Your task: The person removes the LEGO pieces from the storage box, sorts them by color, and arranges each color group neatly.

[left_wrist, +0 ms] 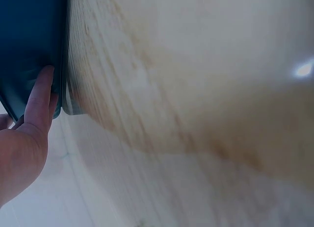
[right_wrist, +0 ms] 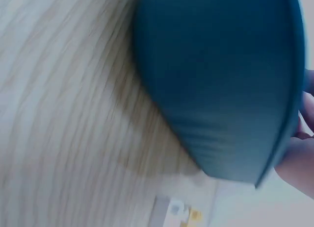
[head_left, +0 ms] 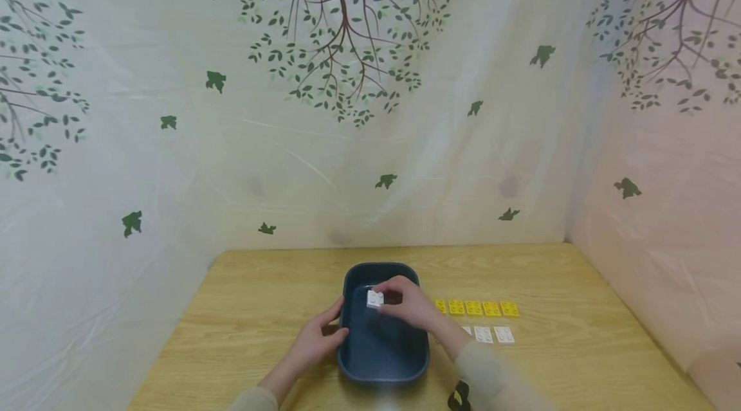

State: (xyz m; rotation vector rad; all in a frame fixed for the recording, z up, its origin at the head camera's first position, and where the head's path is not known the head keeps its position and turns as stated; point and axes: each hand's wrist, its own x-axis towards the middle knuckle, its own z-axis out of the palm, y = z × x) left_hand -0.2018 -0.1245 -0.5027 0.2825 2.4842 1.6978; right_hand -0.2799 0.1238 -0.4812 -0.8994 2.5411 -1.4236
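A dark blue tray [head_left: 382, 353] with rounded corners and raised walls stands on the table, long side pointing away from me. My left hand [head_left: 315, 337] holds it by its left wall, thumb over the rim; the left wrist view shows a finger [left_wrist: 38, 102] straight along the outside. Between thumb and fingertips, my right hand [head_left: 408, 301] pinches a white building brick [head_left: 375, 299] with studs, over the tray's inside. From the right wrist, the tray's outer wall [right_wrist: 216, 89] hides most of that hand; some fingers [right_wrist: 297, 161] show beyond the rim.
Right of the tray, a row of several yellow bricks [head_left: 473, 308] lies behind a row of white bricks [head_left: 504, 334], both partly covered by my right forearm. A small black and yellow item [head_left: 459, 396] is near the right sleeve. A leaf-printed curtain [head_left: 324, 186] surrounds the wooden table [head_left: 260, 295].
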